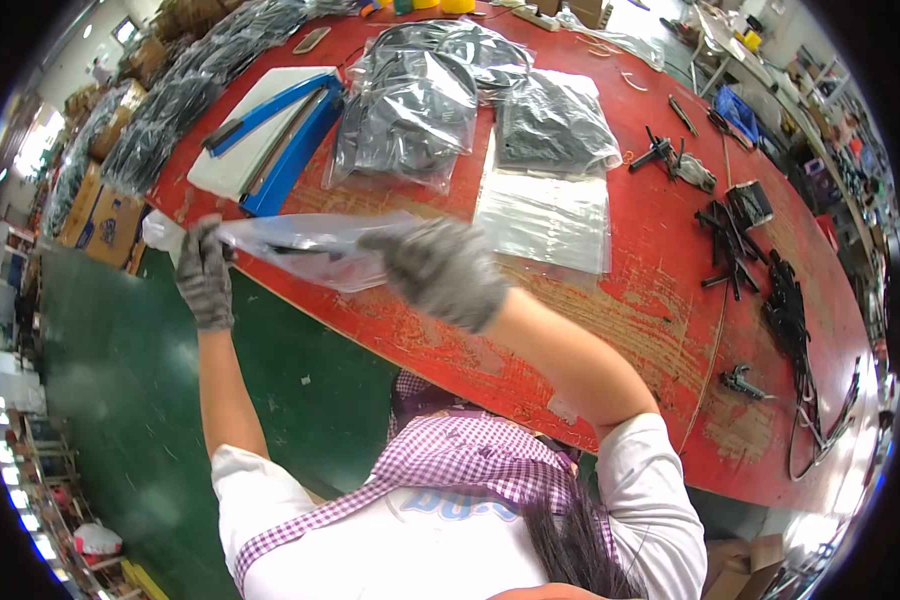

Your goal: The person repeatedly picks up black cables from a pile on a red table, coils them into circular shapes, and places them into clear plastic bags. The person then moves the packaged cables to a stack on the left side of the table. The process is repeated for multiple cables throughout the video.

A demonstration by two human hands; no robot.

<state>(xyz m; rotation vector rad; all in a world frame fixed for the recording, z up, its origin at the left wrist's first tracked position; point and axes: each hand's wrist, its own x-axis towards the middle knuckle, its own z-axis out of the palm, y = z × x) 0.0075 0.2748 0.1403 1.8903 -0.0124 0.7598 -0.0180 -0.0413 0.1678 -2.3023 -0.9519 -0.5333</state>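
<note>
A clear plastic bag (pixel 348 272) stretches between my two hands over the near left edge of the red table. Something thin and dark shows inside it; its kind is unclear. My left hand (pixel 206 277), in a grey glove, is closed on the bag's left end, and a crumpled white tip pokes out beyond it. My right hand (pixel 442 273), gloved too and slightly blurred, grips the right end. Just behind the bag stands a blue long-armed device, which looks like a bag sealer (pixel 298 152), partly on a white foam board (pixel 232 176).
Bagged black cables (pixel 410 105) and a bagged dark item (pixel 553 125) lie on the red table (pixel 610 330). Flat clear bags (pixel 545 222) sit closer to me. Rightward are black clamp-like parts (pixel 732 245), a cable bundle (pixel 792 310) and a small tool (pixel 742 382). A cardboard box (pixel 100 222) stands left.
</note>
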